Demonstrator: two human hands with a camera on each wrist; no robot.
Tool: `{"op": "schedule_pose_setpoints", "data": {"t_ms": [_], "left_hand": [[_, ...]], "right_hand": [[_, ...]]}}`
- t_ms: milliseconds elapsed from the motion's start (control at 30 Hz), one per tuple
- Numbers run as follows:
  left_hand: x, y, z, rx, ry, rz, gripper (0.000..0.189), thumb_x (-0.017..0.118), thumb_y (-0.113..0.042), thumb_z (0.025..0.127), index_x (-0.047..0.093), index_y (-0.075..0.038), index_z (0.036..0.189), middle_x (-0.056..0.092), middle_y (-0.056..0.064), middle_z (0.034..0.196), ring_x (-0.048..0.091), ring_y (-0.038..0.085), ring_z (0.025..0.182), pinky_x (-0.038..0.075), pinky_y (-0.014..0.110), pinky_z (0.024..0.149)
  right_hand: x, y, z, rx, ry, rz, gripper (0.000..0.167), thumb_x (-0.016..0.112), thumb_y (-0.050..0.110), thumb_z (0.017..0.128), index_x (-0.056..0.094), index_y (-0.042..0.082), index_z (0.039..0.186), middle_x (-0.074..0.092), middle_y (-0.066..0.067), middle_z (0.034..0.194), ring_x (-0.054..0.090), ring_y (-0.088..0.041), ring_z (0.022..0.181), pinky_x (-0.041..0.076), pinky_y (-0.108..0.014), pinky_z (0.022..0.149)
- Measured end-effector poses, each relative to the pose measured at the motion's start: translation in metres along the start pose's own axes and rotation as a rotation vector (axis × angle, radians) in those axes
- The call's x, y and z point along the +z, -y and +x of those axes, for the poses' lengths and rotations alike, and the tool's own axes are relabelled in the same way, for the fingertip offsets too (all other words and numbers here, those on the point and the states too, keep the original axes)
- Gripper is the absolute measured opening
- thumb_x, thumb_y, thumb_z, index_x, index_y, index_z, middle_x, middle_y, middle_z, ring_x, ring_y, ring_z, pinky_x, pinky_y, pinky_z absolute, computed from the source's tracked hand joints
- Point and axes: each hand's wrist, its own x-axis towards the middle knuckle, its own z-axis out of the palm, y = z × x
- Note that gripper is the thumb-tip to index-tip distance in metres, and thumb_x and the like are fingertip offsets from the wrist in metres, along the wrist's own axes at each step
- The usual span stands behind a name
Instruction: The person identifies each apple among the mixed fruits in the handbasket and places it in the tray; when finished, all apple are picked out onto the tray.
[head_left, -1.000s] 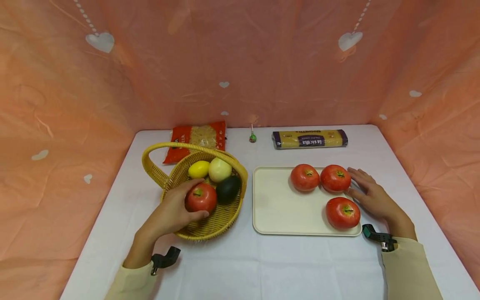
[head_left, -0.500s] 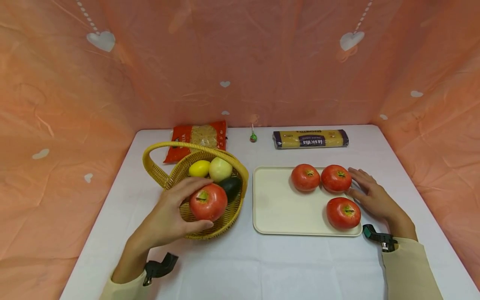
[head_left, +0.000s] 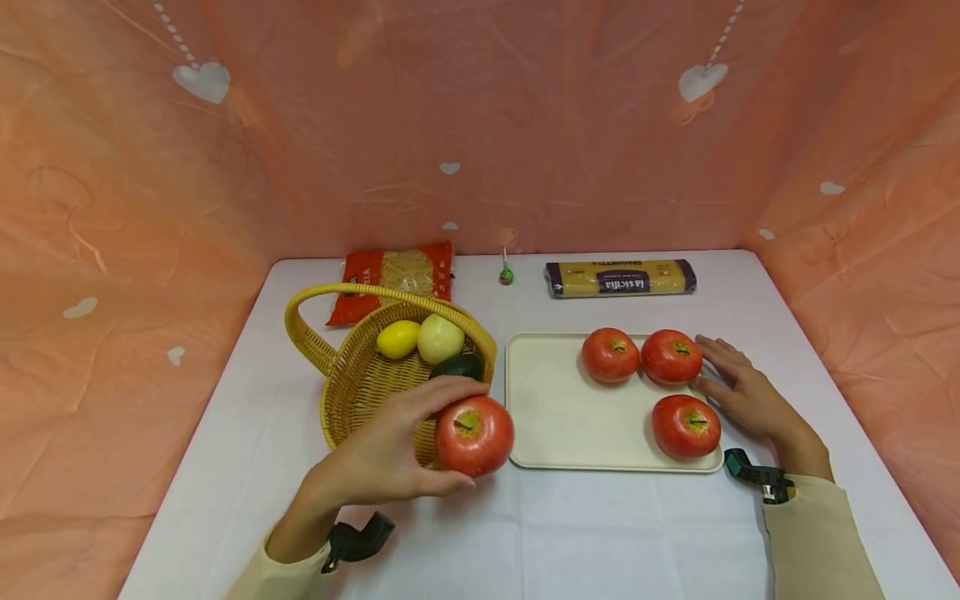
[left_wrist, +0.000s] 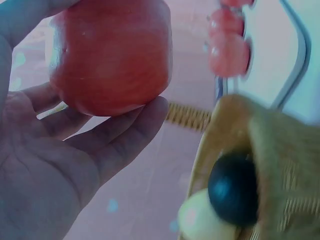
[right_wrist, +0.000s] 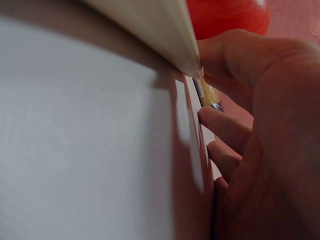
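My left hand [head_left: 408, 450] holds a red apple [head_left: 476, 435] between thumb and fingers, raised over the front right rim of the wicker basket [head_left: 360, 392]. In the left wrist view, the apple [left_wrist: 112, 57] fills the grasp, and the basket [left_wrist: 290, 170] lies below right. A lemon [head_left: 398, 339], a pale round onion-like vegetable [head_left: 440, 339] and a dark green avocado-like fruit [head_left: 459, 367] are inside the basket. My right hand [head_left: 742, 392] rests beside the cream tray [head_left: 555, 417], fingers extended, thumb at its rim [right_wrist: 192, 60]. Three red apples [head_left: 671, 357] sit on the tray's right half.
Behind the basket lies a red pasta bag [head_left: 405, 271]. A small green lollipop [head_left: 506, 274] and a spaghetti packet [head_left: 621, 278] are along the table's back. The basket's tall handle [head_left: 375, 292] arches over its back side. Pink cloth surrounds the white table.
My left hand has lifted the apple out of the basket and carried it right and towards me. My right hand and the tray have stayed in place.
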Motion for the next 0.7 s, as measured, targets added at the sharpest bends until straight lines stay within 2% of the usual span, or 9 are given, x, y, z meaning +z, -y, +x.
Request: {"op": "schedule_pose_setpoints", "data": {"t_ms": [100,200,333,533,700], "left_hand": [[0.013,-0.001,0.01,0.021,0.035,-0.051,0.088,0.101,-0.031,0.079,0.058,-0.023,0.155,0.06,-0.003,0.156,0.062,0.015,0.137,0.059,0.044,0.111],[0.029,-0.001,0.022,0.056,0.054,-0.095,0.087,0.101,-0.026,0.08,0.057,-0.018,0.155,0.061,-0.001,0.154,0.062,0.014,0.138,0.057,0.041,0.113],[0.05,0.0,0.039,0.077,0.068,-0.106,0.087,0.1,-0.023,0.08,0.056,-0.012,0.154,0.064,0.0,0.151,0.062,0.013,0.137,0.055,0.037,0.116],[0.078,0.003,0.064,0.065,0.081,-0.105,0.086,0.1,-0.023,0.08,0.057,-0.009,0.153,0.064,0.005,0.152,0.063,0.016,0.137,0.054,0.034,0.117],[0.096,0.003,0.082,0.049,0.084,-0.081,0.084,0.099,-0.022,0.081,0.059,-0.008,0.153,0.064,0.007,0.153,0.062,0.018,0.14,0.051,0.033,0.12]], "right_hand": [[-0.001,0.0,0.0,0.008,0.007,0.002,0.069,0.066,0.023,0.109,0.037,0.002,0.168,0.024,-0.033,0.176,0.003,-0.056,0.166,0.008,-0.09,0.12],[-0.001,0.002,0.0,0.003,0.004,0.007,0.07,0.066,0.025,0.109,0.038,0.002,0.168,0.025,-0.033,0.176,0.003,-0.056,0.166,0.009,-0.091,0.119],[-0.001,0.003,-0.001,0.0,-0.003,0.009,0.07,0.067,0.026,0.108,0.039,0.002,0.168,0.025,-0.033,0.176,0.004,-0.056,0.166,0.01,-0.091,0.118],[-0.002,0.003,-0.001,0.041,0.019,0.005,0.071,0.066,0.029,0.109,0.037,0.006,0.17,0.023,-0.029,0.178,0.001,-0.053,0.168,0.01,-0.091,0.119],[-0.003,0.003,-0.001,0.057,0.036,0.007,0.072,0.065,0.031,0.11,0.035,0.008,0.171,0.021,-0.028,0.179,0.0,-0.052,0.168,0.01,-0.09,0.119]]}}
